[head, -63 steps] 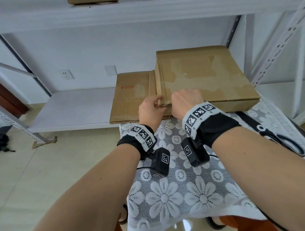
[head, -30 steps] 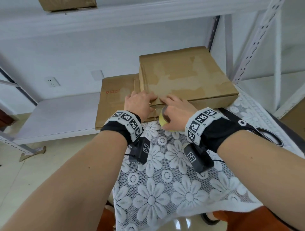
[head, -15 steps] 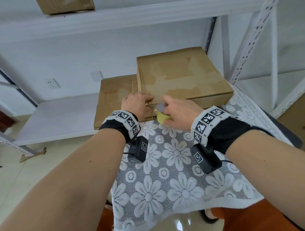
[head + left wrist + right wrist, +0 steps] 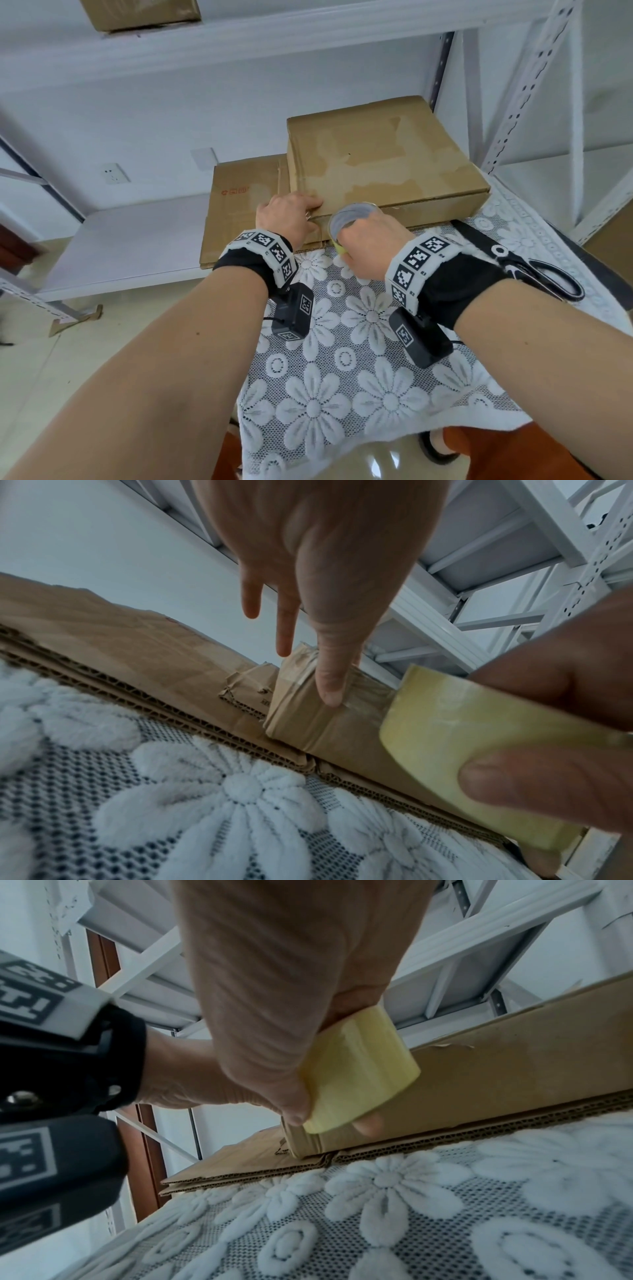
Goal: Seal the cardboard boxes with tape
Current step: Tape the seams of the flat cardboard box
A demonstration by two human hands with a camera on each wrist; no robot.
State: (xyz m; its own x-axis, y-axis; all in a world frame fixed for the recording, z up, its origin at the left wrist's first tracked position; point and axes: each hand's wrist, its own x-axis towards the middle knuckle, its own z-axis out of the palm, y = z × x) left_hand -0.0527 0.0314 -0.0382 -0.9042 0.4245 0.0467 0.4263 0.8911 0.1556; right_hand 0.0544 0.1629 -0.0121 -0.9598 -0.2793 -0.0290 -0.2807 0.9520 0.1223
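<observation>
Right hand [image 4: 371, 245] grips one tape roll [image 4: 455, 748] — left hand's [image 4: 286, 219] straight fingers [image 4: 329, 680] press one box [image 4: 380, 164].

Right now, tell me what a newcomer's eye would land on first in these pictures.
First, the two hands at the near-left corner of the flat cardboard box: the left hand presses tape onto the corner with straight fingers, and the right hand grips a yellowish tape roll against the box's front side. Next come the white floral lace tablecloth beneath and black-handled scissors lying at the right.
</observation>
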